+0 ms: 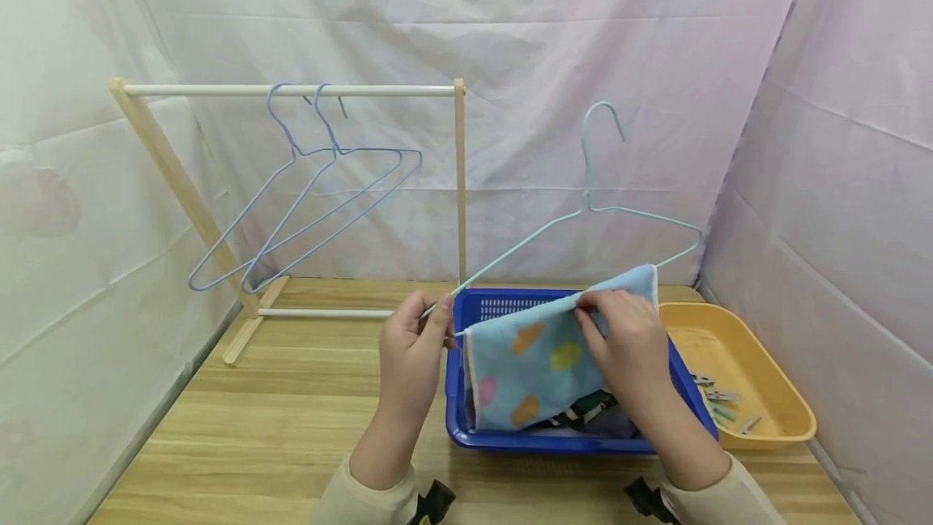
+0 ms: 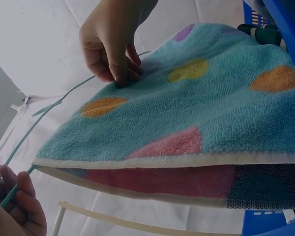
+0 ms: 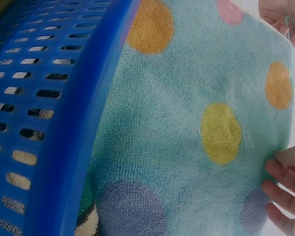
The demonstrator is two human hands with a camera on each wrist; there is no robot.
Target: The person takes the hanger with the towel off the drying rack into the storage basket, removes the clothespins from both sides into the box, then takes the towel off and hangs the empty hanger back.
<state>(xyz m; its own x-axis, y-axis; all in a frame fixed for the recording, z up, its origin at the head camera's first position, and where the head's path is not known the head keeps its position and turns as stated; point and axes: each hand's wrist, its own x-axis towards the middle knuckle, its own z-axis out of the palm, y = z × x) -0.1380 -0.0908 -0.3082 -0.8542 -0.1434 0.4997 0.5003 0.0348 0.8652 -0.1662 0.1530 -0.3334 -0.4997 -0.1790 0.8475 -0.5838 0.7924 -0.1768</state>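
Observation:
My left hand point(image 1: 415, 339) grips the lower left corner of a mint-green wire clothes hanger point(image 1: 521, 245), whose hook points up. A light blue towel point(image 1: 543, 359) with coloured spots and white edging is draped over the hanger's bottom bar. At the towel's top fold, the thumb and fingers of my right hand point(image 1: 630, 339) pinch the cloth. Seen from the left wrist, the towel's two layers point(image 2: 162, 184) hang apart below the fold, pink and dark inside. Its lower part hangs into a blue plastic basket point(image 1: 554, 444).
Dark patterned cloth point(image 1: 590, 407) lies in the basket. A yellow tray point(image 1: 773, 379) holding several clothespins point(image 1: 722, 395) stands to the right. At the back left is a wooden rack with a white rail point(image 1: 219, 91), where two blue wire hangers point(image 1: 280, 177) hang.

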